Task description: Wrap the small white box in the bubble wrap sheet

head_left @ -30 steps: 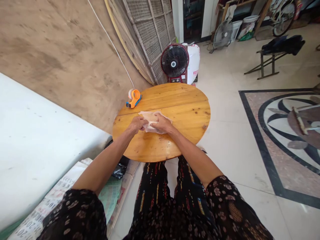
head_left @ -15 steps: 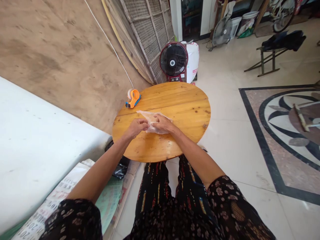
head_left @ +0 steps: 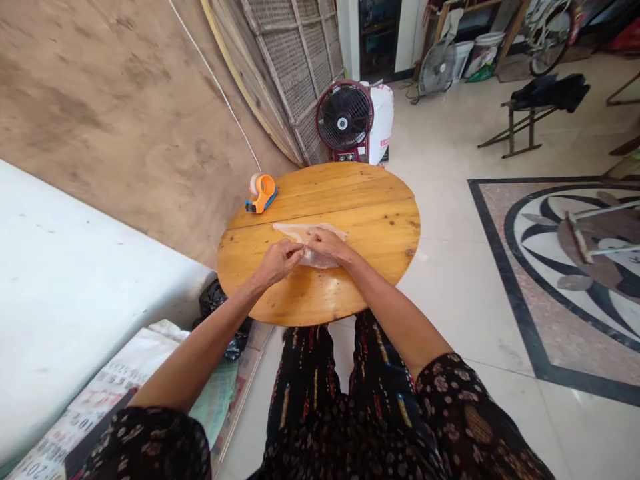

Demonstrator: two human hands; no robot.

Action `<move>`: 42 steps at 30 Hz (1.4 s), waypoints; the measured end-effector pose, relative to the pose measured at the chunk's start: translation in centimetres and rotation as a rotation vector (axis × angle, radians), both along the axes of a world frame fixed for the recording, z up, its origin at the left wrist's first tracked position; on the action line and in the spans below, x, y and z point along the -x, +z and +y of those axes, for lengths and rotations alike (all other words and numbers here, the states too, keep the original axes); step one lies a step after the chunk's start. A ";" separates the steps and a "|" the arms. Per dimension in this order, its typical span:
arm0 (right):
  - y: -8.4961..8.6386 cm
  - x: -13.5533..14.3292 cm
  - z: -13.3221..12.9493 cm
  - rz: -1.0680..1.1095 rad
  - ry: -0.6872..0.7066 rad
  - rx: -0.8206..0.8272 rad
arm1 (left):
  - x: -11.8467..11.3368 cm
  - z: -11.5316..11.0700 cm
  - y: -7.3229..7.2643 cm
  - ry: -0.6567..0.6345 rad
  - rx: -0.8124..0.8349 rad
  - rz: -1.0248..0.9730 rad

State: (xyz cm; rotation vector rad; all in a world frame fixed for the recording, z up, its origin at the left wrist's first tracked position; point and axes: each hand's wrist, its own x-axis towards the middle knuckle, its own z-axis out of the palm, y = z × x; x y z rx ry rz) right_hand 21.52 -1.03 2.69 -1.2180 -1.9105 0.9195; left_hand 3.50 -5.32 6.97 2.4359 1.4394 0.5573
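Note:
A thin, see-through plastic bag (head_left: pixel 320 260) lies crumpled on the round wooden table (head_left: pixel 370 200). My left hand (head_left: pixel 281 261) pinches the bag's near-left side, thumb and fingers pressed together. Close beside it, my right hand (head_left: pixel 325 243) bends over the bag with its fingers closed on the film. The fingertips of both hands almost meet, and what exactly lies between them is too small to make out. Towards the table's far left edge stands an orange and blue tape dispenser (head_left: pixel 263 193) with a roll of tape, apart from both hands.
Behind the table stands a dark red fan (head_left: pixel 345 117) beside a white sack (head_left: pixel 383 120). A wooden board (head_left: pixel 125 100) leans along the left. Black plastic bags (head_left: pixel 213 297) lie below the table's left edge. A folding stool (head_left: pixel 530 120) with dark cloth stands at the far right.
My left hand has moved slightly right, closer to my right hand, along the plastic bag. My right hand stays nearly in place. The view has shifted slightly.

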 end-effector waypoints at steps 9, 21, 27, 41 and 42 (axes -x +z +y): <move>-0.4 -0.8 1.2 0.207 0.020 0.088 | 0.4 0.7 -0.4 -0.004 0.034 -0.022; 2.2 -2.4 0.0 -0.012 0.046 0.083 | -1.8 -0.6 0.2 0.289 0.022 0.123; 2.5 -4.8 -2.3 -0.247 -0.072 0.076 | -2.1 -0.7 0.4 0.297 0.021 0.191; 1.4 -3.5 -6.7 -0.378 -0.314 0.111 | -2.4 -0.9 -0.1 0.301 -0.024 0.202; 1.5 -3.5 -6.8 -0.391 -0.324 0.116 | -2.4 -0.9 -0.1 0.301 -0.023 0.202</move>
